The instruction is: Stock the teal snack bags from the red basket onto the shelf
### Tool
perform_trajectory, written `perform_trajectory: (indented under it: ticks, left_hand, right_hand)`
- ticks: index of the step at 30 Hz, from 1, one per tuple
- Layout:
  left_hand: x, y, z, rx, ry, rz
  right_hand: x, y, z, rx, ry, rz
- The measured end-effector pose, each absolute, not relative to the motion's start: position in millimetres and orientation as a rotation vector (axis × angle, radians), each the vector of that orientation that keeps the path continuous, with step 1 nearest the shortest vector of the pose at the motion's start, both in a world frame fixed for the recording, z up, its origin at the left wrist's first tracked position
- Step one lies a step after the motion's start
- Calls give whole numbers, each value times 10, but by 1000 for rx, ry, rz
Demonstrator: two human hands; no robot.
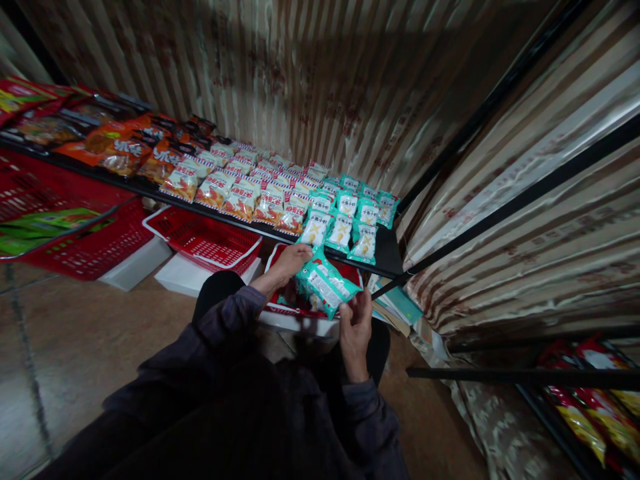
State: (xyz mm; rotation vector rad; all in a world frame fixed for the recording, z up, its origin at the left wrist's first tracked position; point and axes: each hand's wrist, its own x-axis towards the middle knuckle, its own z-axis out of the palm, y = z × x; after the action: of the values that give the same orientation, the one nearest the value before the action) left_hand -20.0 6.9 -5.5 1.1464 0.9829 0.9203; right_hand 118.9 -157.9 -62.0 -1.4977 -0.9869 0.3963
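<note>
A teal snack bag is held up between my hands, tilted, with its printed back facing me. My left hand pinches its upper left corner. At the bag's right end, my right hand curls its thumb and fingers around the edge. Below the bag stands a red basket, its inside largely hidden by the bag and my hands. Just beyond, matching small teal bags stand in short rows at the right end of a black shelf.
White-and-red snack bags and orange bags line the shelf leftward. Under it are another red basket and a larger red basket. A black rack bar slants along the right, before a striped curtain.
</note>
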Motion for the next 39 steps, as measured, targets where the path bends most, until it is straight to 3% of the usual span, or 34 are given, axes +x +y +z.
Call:
perform_trajectory:
  ticks: [30, 39]
  left_hand:
    - [-213, 27, -1, 1125, 926, 919]
    - [-211, 20, -18, 1141, 926, 941]
  right_hand:
    - [1183, -1540, -664, -1410, -792, 463]
    - [1160, -1566, -600, -1443, -873, 333]
